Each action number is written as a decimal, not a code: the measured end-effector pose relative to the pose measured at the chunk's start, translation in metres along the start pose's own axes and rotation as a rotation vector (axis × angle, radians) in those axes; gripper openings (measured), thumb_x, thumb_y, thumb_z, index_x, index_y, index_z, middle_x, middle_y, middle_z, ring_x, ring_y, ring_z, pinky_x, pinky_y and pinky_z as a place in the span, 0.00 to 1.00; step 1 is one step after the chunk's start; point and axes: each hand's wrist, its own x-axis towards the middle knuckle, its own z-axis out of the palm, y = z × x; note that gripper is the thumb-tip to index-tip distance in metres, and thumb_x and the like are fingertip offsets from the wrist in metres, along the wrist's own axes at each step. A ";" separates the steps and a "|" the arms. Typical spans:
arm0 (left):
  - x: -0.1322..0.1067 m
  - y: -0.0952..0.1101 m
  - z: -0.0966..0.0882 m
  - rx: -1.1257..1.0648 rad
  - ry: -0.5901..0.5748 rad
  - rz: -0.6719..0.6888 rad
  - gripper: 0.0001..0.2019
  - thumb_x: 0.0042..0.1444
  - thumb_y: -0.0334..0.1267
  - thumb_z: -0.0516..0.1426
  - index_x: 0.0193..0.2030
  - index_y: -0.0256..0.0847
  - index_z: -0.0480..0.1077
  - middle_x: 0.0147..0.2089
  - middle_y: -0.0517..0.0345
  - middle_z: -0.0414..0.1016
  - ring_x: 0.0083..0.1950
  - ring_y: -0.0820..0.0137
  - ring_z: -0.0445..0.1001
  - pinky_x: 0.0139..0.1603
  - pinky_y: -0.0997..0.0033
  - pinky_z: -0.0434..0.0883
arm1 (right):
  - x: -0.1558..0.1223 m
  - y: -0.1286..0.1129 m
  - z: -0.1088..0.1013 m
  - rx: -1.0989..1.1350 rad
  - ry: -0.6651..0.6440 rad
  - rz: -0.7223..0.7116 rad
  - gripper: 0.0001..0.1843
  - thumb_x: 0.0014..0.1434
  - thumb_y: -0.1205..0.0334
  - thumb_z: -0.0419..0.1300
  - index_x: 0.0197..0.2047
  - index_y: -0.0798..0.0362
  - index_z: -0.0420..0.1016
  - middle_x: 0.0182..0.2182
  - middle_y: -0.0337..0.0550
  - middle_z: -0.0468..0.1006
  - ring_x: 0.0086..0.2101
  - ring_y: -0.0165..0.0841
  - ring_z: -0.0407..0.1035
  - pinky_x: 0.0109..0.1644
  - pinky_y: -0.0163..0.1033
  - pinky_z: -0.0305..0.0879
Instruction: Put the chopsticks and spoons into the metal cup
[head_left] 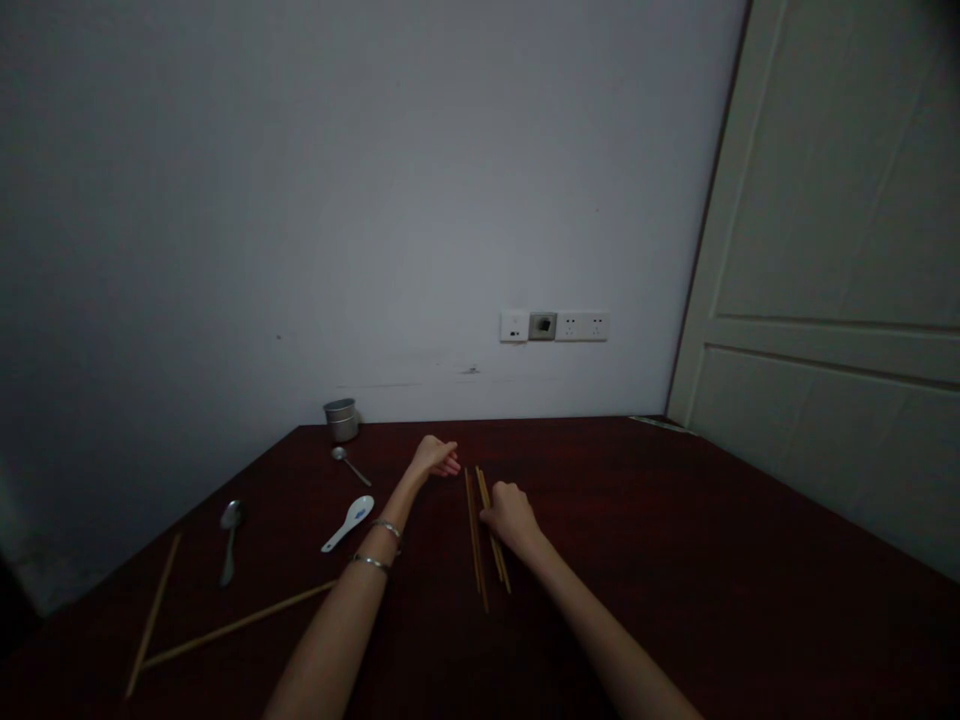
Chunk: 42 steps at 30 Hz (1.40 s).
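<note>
Several wooden chopsticks lie lengthwise on the dark table in two close groups: darker chopsticks (475, 535) on the left and lighter chopsticks (498, 560) on the right. My right hand (511, 512) is closed at the lighter group, its fingers curled against the sticks near their middle. My left hand (436, 457) hovers just left of the chopsticks' far ends. Its fingers are loosely bent and apart, and nothing shows in them. Two bangles (379, 548) circle my left forearm.
Left of my left arm lie a white soup spoon (351, 522), a small metal spoon (351, 465) and a larger metal spoon (230, 540). A metal cup (342, 420) stands near the wall. Two loose chopsticks (232, 627) meet at front left. Sockets (581, 326) line the wall.
</note>
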 end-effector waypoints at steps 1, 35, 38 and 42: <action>-0.001 -0.001 0.000 -0.002 -0.001 -0.001 0.16 0.56 0.42 0.49 0.23 0.32 0.65 0.21 0.49 0.74 0.22 0.71 0.73 0.25 0.75 0.67 | 0.000 0.000 0.000 -0.001 0.004 -0.002 0.14 0.43 0.66 0.58 0.37 0.58 0.71 0.36 0.55 0.75 0.37 0.42 0.71 0.33 0.37 0.63; 0.002 -0.015 0.001 0.050 0.017 -0.021 0.15 0.55 0.41 0.49 0.24 0.33 0.66 0.24 0.48 0.75 0.24 0.71 0.74 0.25 0.78 0.67 | 0.002 0.000 -0.001 0.090 -0.020 -0.007 0.12 0.44 0.61 0.58 0.32 0.58 0.73 0.33 0.55 0.76 0.35 0.41 0.72 0.32 0.34 0.61; 0.003 -0.016 0.001 0.042 0.022 -0.020 0.15 0.54 0.41 0.50 0.24 0.33 0.66 0.23 0.48 0.75 0.23 0.72 0.74 0.25 0.78 0.67 | 0.004 0.001 -0.002 0.086 -0.017 -0.006 0.12 0.45 0.61 0.56 0.33 0.58 0.73 0.34 0.56 0.76 0.35 0.40 0.72 0.32 0.34 0.60; -0.002 -0.001 0.000 0.050 0.031 0.031 0.14 0.55 0.39 0.49 0.25 0.33 0.66 0.23 0.49 0.74 0.21 0.73 0.72 0.23 0.78 0.66 | 0.007 -0.003 -0.012 0.077 0.014 -0.041 0.11 0.48 0.63 0.54 0.34 0.57 0.73 0.34 0.54 0.76 0.36 0.39 0.71 0.34 0.34 0.60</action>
